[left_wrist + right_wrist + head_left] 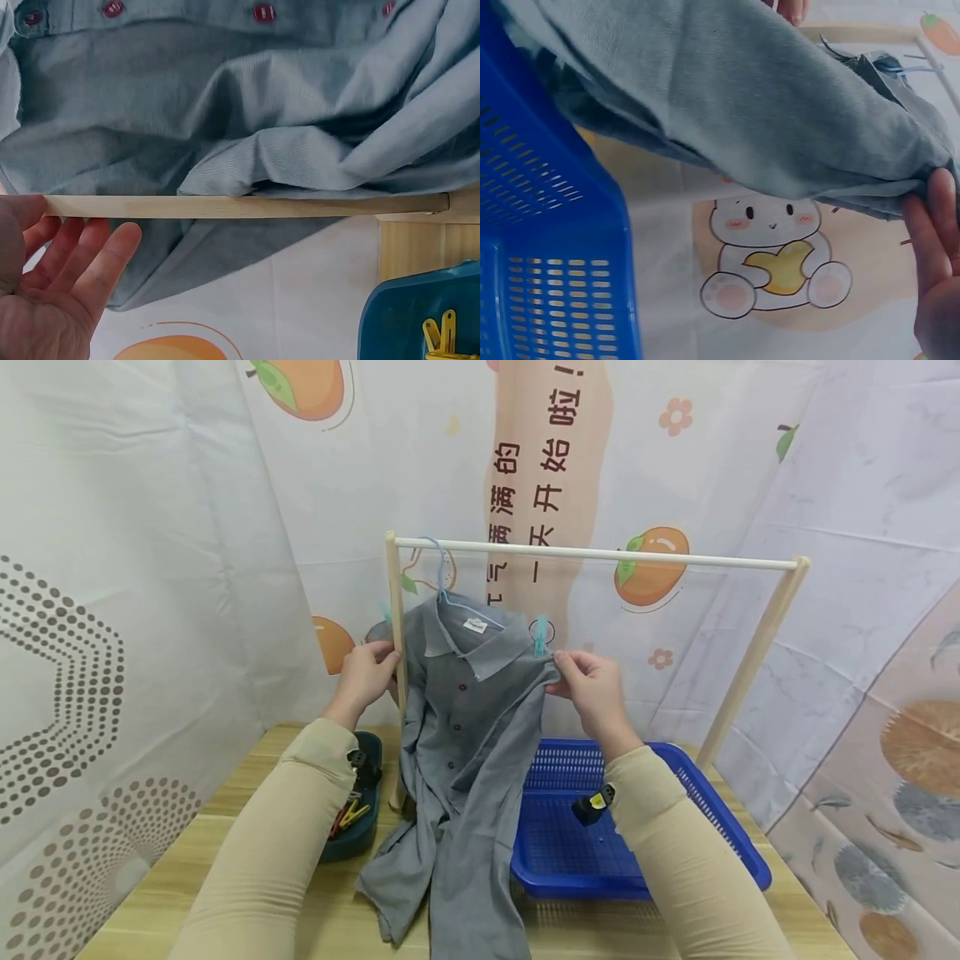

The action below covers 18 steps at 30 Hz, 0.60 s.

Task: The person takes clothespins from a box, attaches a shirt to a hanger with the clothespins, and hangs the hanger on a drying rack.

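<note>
A grey long-sleeved shirt [468, 727] with red buttons hangs on a light blue hanger [441, 568], hooked over the white rail of a clothes rack [600, 552]. One teal clothespin [540, 639] sits on the shirt's right-hand shoulder, and part of another [386, 610] shows beyond the post. My right hand [596, 692] pinches the fabric at that right-hand shoulder, just below the clothespin. At the rack's left wooden post [247, 207], my left hand [64, 277] has its thumb in front and fingertips behind, close to the shirt. Those fingertips are partly hidden by the post.
Behind the shirt's right side stands a blue plastic basket [645, 887]. A dark teal container [365, 843] with several colourful clothespins is at the left. Both stand on a wood-grain table [247, 793]. Printed curtains [720, 485] hang behind the rack.
</note>
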Each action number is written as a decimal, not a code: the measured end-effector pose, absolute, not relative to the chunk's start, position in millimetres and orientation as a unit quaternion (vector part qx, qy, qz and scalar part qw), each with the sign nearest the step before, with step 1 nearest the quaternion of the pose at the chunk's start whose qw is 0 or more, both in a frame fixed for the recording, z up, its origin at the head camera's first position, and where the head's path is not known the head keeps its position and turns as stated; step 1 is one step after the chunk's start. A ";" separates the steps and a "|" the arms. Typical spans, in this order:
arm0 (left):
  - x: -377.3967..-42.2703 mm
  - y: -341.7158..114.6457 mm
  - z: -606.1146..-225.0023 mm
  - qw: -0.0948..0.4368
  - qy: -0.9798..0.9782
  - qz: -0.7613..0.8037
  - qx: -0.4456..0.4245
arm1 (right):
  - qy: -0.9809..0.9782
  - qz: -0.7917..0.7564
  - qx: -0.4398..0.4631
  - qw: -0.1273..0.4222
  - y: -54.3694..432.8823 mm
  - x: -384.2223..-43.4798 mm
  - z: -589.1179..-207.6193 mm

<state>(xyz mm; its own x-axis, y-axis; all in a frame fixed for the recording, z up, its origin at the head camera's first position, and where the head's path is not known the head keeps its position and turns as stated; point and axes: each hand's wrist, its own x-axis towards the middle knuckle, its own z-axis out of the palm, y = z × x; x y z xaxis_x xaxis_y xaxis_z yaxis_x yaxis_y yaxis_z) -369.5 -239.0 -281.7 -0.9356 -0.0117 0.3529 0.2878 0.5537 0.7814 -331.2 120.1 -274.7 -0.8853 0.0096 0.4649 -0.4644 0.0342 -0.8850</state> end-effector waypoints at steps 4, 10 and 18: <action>-369.6 -239.8 -281.8 0.160 -0.867 -0.466 -0.077 | -0.709 0.678 0.144 0.130 118.9 -334.7 -283.8; -370.2 -239.0 -281.9 0.160 -0.870 -0.461 -0.073 | -0.725 0.669 0.120 0.112 116.8 -342.1 -296.0; -369.3 -240.6 -284.1 0.159 -0.874 -0.454 -0.075 | -0.760 0.634 0.100 0.106 114.9 -345.6 -301.5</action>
<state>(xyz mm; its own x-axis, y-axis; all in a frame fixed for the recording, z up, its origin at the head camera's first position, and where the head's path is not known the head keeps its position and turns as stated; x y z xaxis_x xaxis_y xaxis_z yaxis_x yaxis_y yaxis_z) -369.3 -240.6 -284.1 -0.9385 -0.0137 0.3450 0.2742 0.5775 0.7689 -345.6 114.9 -301.5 -0.9574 -0.0176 0.2882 -0.2867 0.1770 -0.9415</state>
